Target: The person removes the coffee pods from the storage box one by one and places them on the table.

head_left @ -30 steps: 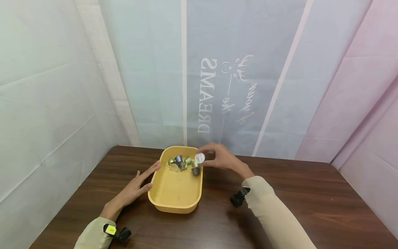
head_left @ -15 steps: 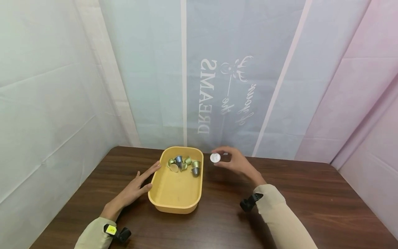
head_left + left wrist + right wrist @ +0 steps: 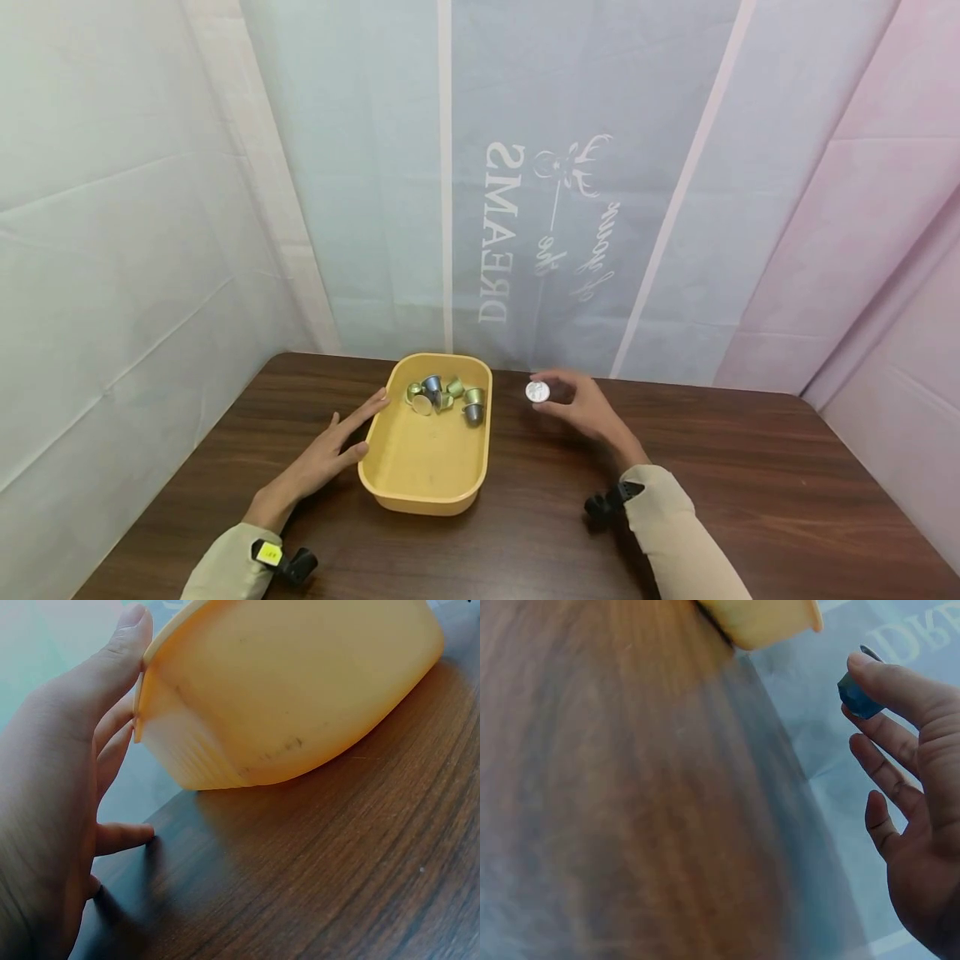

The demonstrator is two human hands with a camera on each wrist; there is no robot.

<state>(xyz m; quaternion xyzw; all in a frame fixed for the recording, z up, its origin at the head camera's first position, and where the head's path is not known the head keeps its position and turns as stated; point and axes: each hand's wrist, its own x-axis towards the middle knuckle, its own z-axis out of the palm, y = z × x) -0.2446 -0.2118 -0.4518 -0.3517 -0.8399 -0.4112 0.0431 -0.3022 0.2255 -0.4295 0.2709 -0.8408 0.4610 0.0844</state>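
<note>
My right hand (image 3: pixel 588 410) pinches a coffee capsule (image 3: pixel 537 392) between thumb and fingers, to the right of the yellow tub. Its round silver lid faces up in the head view, while the right wrist view shows the dark blue faceted body of the same capsule (image 3: pixel 857 697). My left hand (image 3: pixel 324 457) rests at the left rim of the yellow tub (image 3: pixel 423 505), fingers mostly straight, thumb against the rim in the left wrist view. Several capsules lie at the tub's far end, among them a blue one (image 3: pixel 432 383), a green one (image 3: pixel 474 396) and a dark grey one (image 3: pixel 472 415).
The tub stands on a dark wooden table (image 3: pixel 750 483), near its back edge. Behind hangs a pale fabric backdrop (image 3: pixel 375 208) with printed lettering, and more cloth encloses both sides. A black wrist camera (image 3: pixel 300 567) sits by the left sleeve, another (image 3: pixel 602 510) by the right.
My right hand has carried the capsule from over the tub's right rim out to the right and slightly lower. The left hand and the tub have stayed in place.
</note>
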